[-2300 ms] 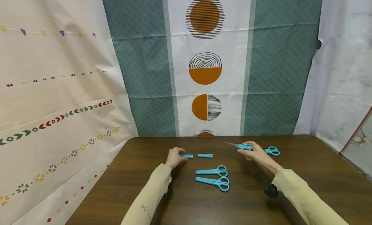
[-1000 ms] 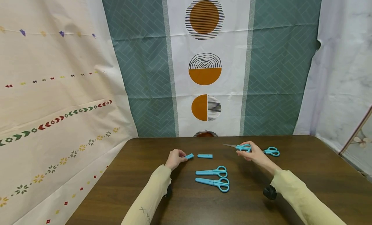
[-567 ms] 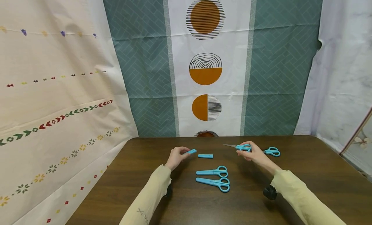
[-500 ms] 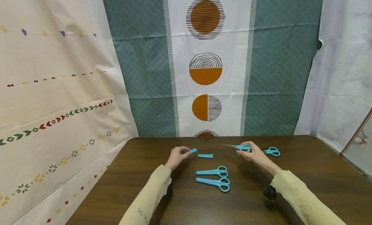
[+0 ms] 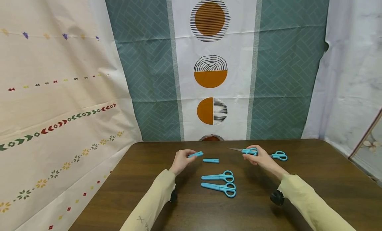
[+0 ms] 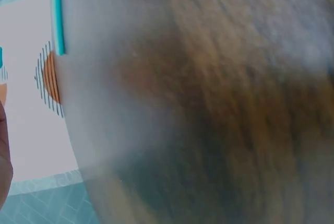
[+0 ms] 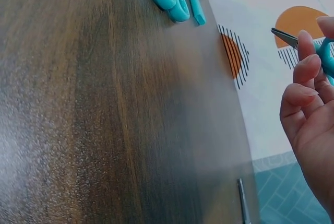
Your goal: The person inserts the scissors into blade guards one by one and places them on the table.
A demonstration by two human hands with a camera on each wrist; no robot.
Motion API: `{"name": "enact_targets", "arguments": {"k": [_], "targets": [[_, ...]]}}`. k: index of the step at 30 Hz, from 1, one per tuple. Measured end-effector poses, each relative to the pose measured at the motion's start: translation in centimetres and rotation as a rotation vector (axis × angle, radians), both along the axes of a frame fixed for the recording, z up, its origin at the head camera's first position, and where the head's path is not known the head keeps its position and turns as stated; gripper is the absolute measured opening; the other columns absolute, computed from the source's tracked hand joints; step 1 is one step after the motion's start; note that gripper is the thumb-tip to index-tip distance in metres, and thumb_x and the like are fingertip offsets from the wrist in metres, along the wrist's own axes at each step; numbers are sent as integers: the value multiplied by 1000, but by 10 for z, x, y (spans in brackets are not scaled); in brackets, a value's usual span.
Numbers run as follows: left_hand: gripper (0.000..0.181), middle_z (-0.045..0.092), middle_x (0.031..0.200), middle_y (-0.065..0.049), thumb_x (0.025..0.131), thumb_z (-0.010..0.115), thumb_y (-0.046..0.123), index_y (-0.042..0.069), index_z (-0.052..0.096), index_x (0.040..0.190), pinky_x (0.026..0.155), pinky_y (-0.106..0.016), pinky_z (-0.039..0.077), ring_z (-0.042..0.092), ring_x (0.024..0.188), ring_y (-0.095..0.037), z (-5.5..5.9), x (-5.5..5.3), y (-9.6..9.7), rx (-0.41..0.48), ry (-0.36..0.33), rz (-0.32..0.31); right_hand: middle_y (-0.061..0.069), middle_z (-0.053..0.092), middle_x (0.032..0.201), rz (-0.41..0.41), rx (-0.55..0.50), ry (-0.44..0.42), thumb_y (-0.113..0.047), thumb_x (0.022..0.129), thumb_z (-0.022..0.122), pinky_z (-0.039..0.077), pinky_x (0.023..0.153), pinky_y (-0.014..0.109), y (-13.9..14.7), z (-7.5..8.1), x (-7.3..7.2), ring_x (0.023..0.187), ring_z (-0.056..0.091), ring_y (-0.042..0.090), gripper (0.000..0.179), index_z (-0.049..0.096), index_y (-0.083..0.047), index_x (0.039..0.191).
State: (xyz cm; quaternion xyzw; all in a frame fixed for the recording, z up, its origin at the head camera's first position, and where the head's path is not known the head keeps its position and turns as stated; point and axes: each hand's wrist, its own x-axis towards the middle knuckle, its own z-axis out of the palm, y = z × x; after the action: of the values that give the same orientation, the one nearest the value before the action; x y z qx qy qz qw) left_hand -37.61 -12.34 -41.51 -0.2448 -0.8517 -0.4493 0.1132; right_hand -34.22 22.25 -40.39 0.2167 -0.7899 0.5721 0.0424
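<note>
Above the table (image 5: 209,214), a cap (image 5: 196,154) is pinched by the left hand (image 5: 180,160); bare-bladed scissors (image 5: 246,151) are gripped, pointing left, by the right hand (image 5: 262,158). If the two were brought together misaligned, the cap could be missed and the left hand pricked.

Before us stands a dark brown wood-grain table (image 5: 125,188) with rounded far corners (image 5: 138,146), and in the right-wrist view we catch pale light (image 7: 13,156) glinting off its surface. Behind it hangs a teal herringbone-patterned cloth (image 5: 289,65) with a white central panel (image 5: 238,91) bearing orange-and-black circles (image 5: 210,19). On our left we see a cream cloth (image 5: 59,98) with rows of coloured motifs (image 5: 79,115); on our right, a pale marbled sheet (image 5: 349,91).
</note>
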Motion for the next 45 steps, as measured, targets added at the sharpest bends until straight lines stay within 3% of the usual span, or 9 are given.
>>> {"name": "enact_targets", "arguments": {"k": [4,7,10,14,17,27,34,38,45], "targets": [[19,57,58,-12,85,65,18,5,68,98,40,-25,38,45,42,-17,5,2,3,23,-25,-48,15,59,83,9,-11,-11,-9,88,61,39,49,26,-1,1,1,54,44,13,43,34,12,113],[19,54,51,-11,85,65,17,4,67,100,39,-27,41,46,39,-17,11,8,5,64,-52,-110,15,60,83,23,-24,-16,-8,88,60,39,49,26,-2,3,2,54,44,13,42,34,13,113],[20,56,54,-16,86,64,10,-2,65,102,41,-39,46,49,38,-19,22,17,8,118,-80,-191,16,59,82,34,-27,-6,-7,88,60,39,49,26,-2,4,2,54,45,13,40,35,13,112],[20,58,61,-25,85,62,2,-9,62,102,48,-55,45,53,41,-27,39,32,12,159,-113,-264,16,59,80,50,-31,18,-4,87,59,39,48,27,-2,3,1,54,44,12,36,37,12,110],[20,58,65,-28,85,61,0,-12,61,101,51,-55,45,55,45,-32,47,39,14,154,-127,-284,16,60,81,64,-30,19,-4,88,58,40,48,29,-2,3,2,55,45,13,35,37,12,110],[22,62,75,-27,85,62,1,-14,60,101,60,-47,51,63,62,-34,50,42,12,211,-226,-353,15,60,83,92,-24,-24,-8,89,58,42,51,31,-4,6,6,57,46,14,38,37,12,114],[22,63,84,-25,87,58,-1,-14,58,105,70,-44,50,62,78,-39,52,45,12,270,-308,-424,25,57,83,142,-73,-45,-8,91,55,40,52,27,-4,11,12,57,45,15,36,37,12,114],[21,63,87,-25,88,56,-2,-14,56,104,73,-49,47,62,80,-37,54,47,11,270,-302,-453,23,56,81,175,-100,-48,-9,91,55,40,51,26,-6,15,16,56,45,15,33,39,9,113],[20,63,85,-25,88,55,-2,-14,57,103,70,-49,48,62,77,-39,58,50,11,246,-224,-497,19,57,80,196,-114,-49,-7,91,54,40,52,25,-6,22,24,58,46,14,31,40,10,112]]}}
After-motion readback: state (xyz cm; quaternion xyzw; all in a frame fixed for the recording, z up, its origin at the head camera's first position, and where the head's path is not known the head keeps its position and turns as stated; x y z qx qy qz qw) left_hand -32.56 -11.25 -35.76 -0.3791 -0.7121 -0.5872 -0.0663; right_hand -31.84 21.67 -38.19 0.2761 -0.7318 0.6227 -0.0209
